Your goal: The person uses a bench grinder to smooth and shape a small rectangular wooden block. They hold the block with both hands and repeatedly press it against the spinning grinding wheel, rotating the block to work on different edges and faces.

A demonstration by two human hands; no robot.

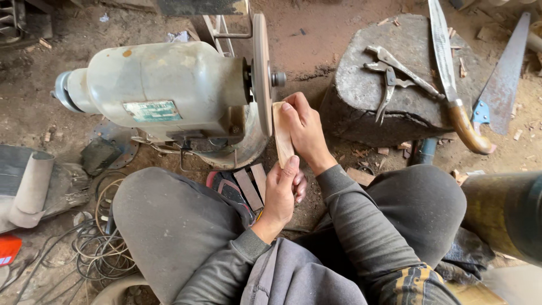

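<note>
A pale, flat wooden piece (282,134) stands on end against the face of a round sanding disc (261,73), which is mounted on a grey electric motor (164,85). My right hand (305,127) presses the top of the piece toward the disc, fingers spread along its back. My left hand (284,189) grips the lower end of the same piece from below. Both my knees frame the machine as I sit low over it.
A rough stone block (367,99) at right carries locking pliers (395,70) and a long knife with a wooden handle (454,73). A handsaw (502,79) lies beyond it. Wooden slats (251,186) lie on the floor by my feet. Tangled cables (101,243) sit lower left.
</note>
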